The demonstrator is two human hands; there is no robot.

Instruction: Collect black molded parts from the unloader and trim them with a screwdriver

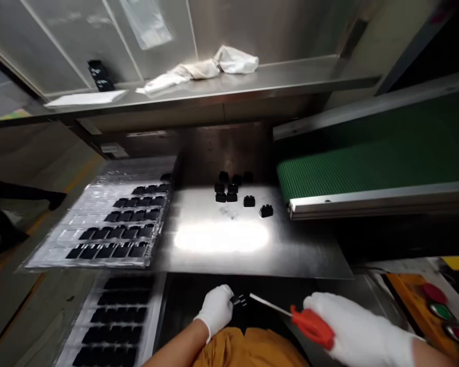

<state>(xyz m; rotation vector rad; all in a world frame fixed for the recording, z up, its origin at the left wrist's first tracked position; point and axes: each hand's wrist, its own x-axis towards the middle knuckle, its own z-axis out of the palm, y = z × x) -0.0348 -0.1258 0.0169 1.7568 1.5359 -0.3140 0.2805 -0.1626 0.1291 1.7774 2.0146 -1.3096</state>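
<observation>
Near the bottom centre, my left hand [216, 308], in a white glove, is closed on a small black plastic part [238, 301] that sticks out to the right with pale prongs or highlights. My right hand [352, 326], also gloved in white, is wrapped round a red-handled tool [312, 327] with a thin metal blade or shaft. Its tip points left, just right of the black part, with a small gap between them. Blur hides the tool's exact kind. Beyond my hands, several similar black parts [249, 201] lie loose on a steel table [214, 262].
Left on the table is a clear plastic tray [61, 250] with rows of black parts; another filled tray [158, 311] sits lower. A green conveyor belt [352, 163] stands at right, above an orange button box [416, 300]. White cloths [235, 60] lie on the back shelf [290, 76].
</observation>
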